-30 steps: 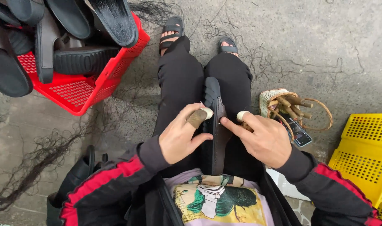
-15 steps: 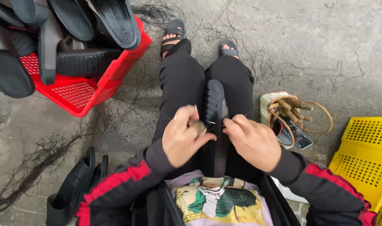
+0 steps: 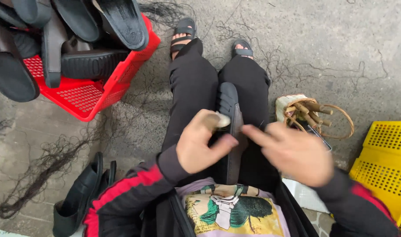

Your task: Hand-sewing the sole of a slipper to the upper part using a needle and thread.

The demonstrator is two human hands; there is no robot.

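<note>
I sit on the ground with a black sandal (image 3: 229,115) lying lengthwise along my lap, between my black-trousered legs. My left hand (image 3: 202,142) grips the sandal's edge and pinches a small pale piece between thumb and fingers. My right hand (image 3: 290,151) hovers beside the sandal on the right, fingers spread and index finger pointing at its edge. It holds nothing that I can see.
A red plastic crate (image 3: 93,94) heaped with black sandals stands at the upper left. More black sandals (image 3: 79,195) lie on the ground at the lower left. A small basket (image 3: 297,109) of wooden-handled tools sits right of my knee. A yellow crate (image 3: 385,169) is at the right edge. Black threads litter the concrete.
The sandal has slid further along my lap toward my knees. My right hand has let go of its edge and opened, drifting right; my left hand keeps its grip.
</note>
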